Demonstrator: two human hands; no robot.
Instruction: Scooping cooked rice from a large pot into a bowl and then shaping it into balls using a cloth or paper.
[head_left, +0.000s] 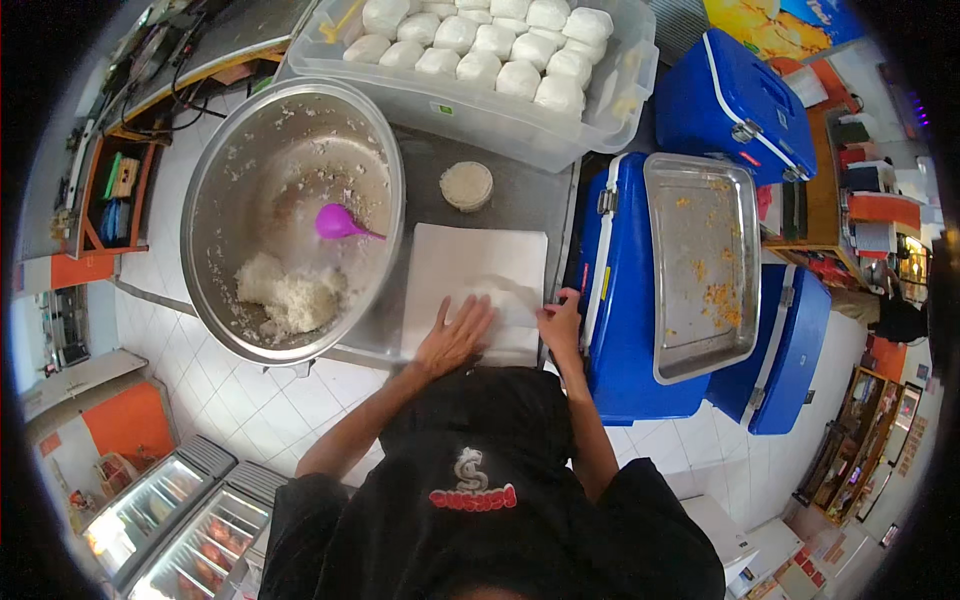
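Observation:
A stack of pale paper sheets (476, 262) lies on the metal table before me. My left hand (459, 330) rests flat on it near the front edge, fingers spread. At the stack's right edge, my right hand (561, 324) pinches a sheet between thumb and fingers. Just beyond the paper stands a small round container filled level with white rice (466, 186). To the left, a large steel basin (196, 217) has a mound of cooked white rice (292, 296) low inside. A purple scoop (336, 222) lies in the basin, its handle towards the right wall.
A clear plastic bin (495, 124) of stacked white wrapped packets (495, 41) stands at the back. At right, a steel tray (675, 300) with orange crumbs lies on a blue cooler box (630, 397). More blue coolers (750, 105) stand nearby. Tiled floor (247, 405) shows below.

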